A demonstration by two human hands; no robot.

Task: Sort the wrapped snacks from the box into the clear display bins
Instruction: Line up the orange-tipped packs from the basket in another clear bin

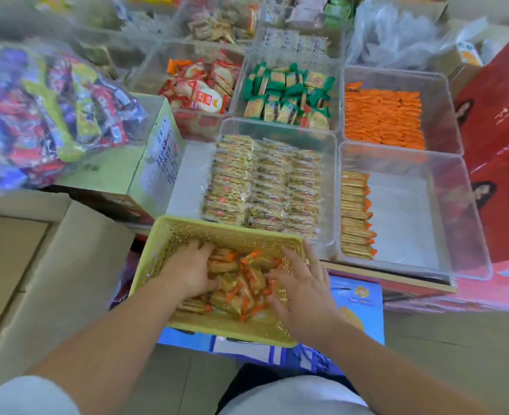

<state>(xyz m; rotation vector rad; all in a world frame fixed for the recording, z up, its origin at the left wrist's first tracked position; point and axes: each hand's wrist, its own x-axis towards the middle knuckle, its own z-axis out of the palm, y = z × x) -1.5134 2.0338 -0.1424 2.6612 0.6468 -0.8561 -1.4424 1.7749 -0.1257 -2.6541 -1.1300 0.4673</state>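
Note:
A yellow woven basket (217,224) sits just in front of me and holds a loose pile of wrapped snacks with orange ends (247,283). My left hand (191,271) is sunk into the left side of the pile, fingers curled down around some snacks. Fingers spread, my right hand (302,286) lies on the right side of the pile near the basket wall. Beyond the basket on the right stands a clear bin (456,205) with one neat row of the same snacks (355,217) along its left wall.
A clear bin of pale cracker packs (265,187) stands behind the basket. Further back are bins of orange packs (383,118), green packs (289,94) and red packs (202,85). A big bag of mixed sweets (46,115) lies at left on a green carton (157,157). Red boxes (501,115) border the right.

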